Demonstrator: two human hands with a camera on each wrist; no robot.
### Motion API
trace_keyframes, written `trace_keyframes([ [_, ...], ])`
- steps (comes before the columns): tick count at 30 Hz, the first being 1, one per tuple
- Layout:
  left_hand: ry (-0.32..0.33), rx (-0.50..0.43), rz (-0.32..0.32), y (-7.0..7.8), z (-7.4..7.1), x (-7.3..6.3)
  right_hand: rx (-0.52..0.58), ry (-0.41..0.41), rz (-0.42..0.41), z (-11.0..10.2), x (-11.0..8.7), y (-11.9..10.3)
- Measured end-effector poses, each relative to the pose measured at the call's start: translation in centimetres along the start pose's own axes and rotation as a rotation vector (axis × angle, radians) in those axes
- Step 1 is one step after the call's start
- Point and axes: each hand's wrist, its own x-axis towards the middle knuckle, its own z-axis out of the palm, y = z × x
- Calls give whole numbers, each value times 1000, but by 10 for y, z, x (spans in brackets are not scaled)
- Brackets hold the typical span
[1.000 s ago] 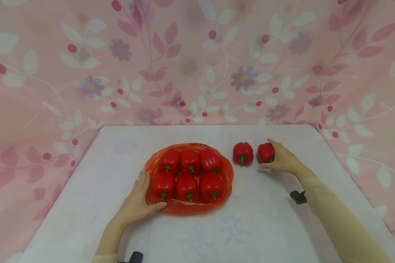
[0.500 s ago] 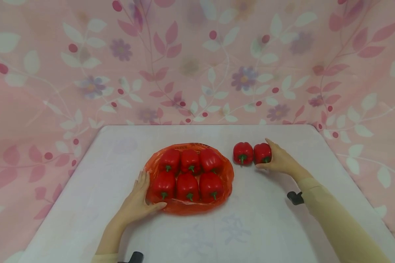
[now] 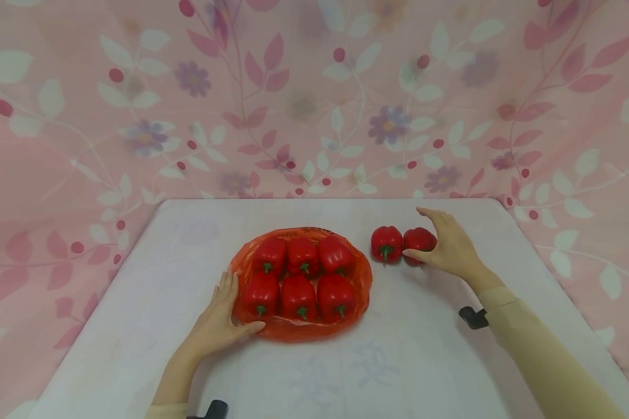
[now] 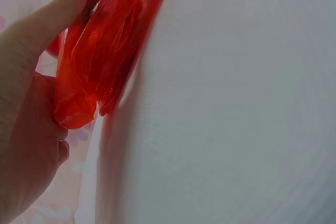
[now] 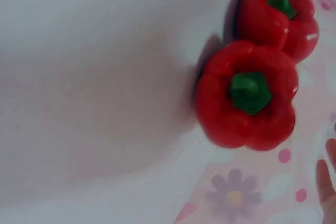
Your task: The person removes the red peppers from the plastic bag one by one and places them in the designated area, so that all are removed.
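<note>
In the head view, an orange plastic bag (image 3: 367, 285), its rim spread wide, holds several red bell peppers (image 3: 299, 297) in two rows. My left hand (image 3: 220, 323) rests against the bag's left side, fingers extended, thumb along its front rim; the left wrist view shows the thumb beside the crumpled orange plastic (image 4: 113, 40). Right of the bag, two more red bell peppers sit side by side: a left one (image 3: 387, 243) and a right one (image 3: 419, 240). My right hand (image 3: 451, 247) is spread around the right pepper, thumb in front partly covering it; contact is unclear.
A white table (image 3: 424, 349) bears everything, with faint bluish marks near its front. Pink floral cloth (image 3: 314, 116) rises behind and at both sides. In the right wrist view, both loose peppers (image 5: 247, 95) touch, stems visible.
My right hand slid the right pepper leftward until it met its neighbour, then its fingers spread and loosened from it. My left hand and the bag have stayed put.
</note>
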Motion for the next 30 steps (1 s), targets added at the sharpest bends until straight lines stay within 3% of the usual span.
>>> trace_keyframes([
  [4,-2,1,-5,0,-1,0,-17,111,-104,-4,5,-18],
  [10,-5,3,-6,-1,0,0,-15,162,-197,-9,9,-43],
  [16,-8,2,-4,0,-1,1,35,235,-347,-9,14,-64],
  [30,-11,4,-9,2,-3,1,131,194,-525,-2,18,-117],
])
